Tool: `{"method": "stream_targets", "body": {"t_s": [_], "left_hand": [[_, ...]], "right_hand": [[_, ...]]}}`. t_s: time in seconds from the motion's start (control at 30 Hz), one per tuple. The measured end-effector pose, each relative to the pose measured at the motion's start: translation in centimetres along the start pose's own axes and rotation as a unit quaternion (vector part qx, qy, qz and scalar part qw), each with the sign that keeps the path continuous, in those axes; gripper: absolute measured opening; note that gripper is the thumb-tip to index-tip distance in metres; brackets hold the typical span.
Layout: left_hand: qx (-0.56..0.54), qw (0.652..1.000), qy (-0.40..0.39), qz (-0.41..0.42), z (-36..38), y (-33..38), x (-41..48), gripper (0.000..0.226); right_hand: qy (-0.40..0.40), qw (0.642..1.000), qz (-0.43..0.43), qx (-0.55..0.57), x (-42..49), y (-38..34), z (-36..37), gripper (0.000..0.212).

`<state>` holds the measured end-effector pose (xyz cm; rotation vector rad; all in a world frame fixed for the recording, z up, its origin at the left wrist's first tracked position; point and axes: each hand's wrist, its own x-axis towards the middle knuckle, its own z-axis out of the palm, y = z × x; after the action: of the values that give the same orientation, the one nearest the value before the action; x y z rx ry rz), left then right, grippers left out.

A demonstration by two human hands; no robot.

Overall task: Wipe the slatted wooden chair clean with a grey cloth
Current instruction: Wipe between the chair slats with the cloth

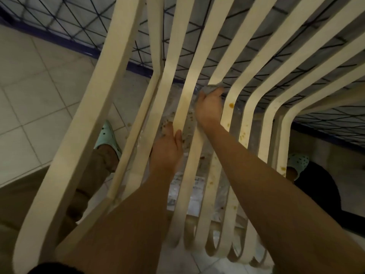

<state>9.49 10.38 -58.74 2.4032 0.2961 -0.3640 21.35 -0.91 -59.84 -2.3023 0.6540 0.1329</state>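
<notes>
Under the seat of the pale slatted wooden chair point(94, 115) I can see crumpled clear plastic point(189, 129) lying on the white tiled floor point(29, 95), speckled with brown crumbs; whether it is a bag or a sheet I cannot tell. The chair fills most of my view, its slats running from near to far and bending upward at the middle; orange-brown stains point(231, 105) dot the slats on the right. My left hand point(167, 144) reaches in from the near side, arm straight, fingers and thumb curled around one slat just left of centre. My right hand point(209, 107) is farther in, at the bend of the slats, fingers bunched on the crumpled grey cloth point(213, 88) and pressing it against a slat there. A mint-green perforated clog point(107, 133) shows at the left; a blue-framed wire mesh panel point(79, 26) stands beyond the chair.
</notes>
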Motion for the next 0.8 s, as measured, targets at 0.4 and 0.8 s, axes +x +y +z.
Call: {"method": "stream_targets", "body": {"t_s": [0.4,0.8], "left_hand": [[0.026,1.0,0.006,0.001,0.4,-0.1,0.2,0.044],[0.02,0.999,0.036,0.006,0.6,-0.2,0.4,0.046]], "right_hand": [[0.037,0.98,0.029,0.193,0.7,0.4,0.0,0.031],[0.011,0.98,0.064,0.188,-4.8,0.2,-1.1,0.028]]}}
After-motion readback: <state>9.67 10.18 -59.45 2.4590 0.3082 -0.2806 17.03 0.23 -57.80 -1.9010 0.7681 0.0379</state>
